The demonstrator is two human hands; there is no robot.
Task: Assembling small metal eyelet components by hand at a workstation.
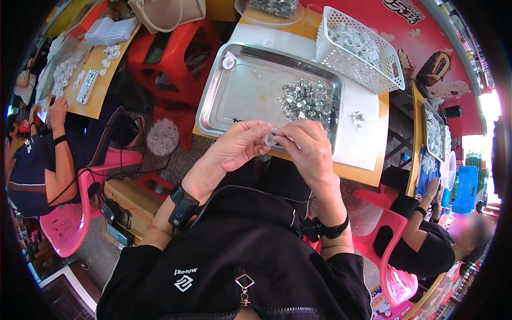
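Stretching away from the person, the wooden table [368, 176] is partly covered by a white sheet [362, 144], on which a steel tray [234, 101] lies along the near edge. A heap of small silvery parts [308, 100] sits toward the tray's right side, and a single white cap [229, 63] rests in its far left corner. At the far right corner of the table a white perforated basket [368, 69] holds more pale caps. A few loose silvery bits [358, 118] lie on the sheet just right of the tray. Red stools [176, 58] stand to the left of the table, a pink chair [69, 224] nearer, and other people sit at neighbouring tables on both sides.

Over the tray's near edge the left hand [239, 145] and right hand [308, 150] meet, fingers curled closed, pinching between them a small clear ring-shaped cap [270, 140]; the fingers hide most of it
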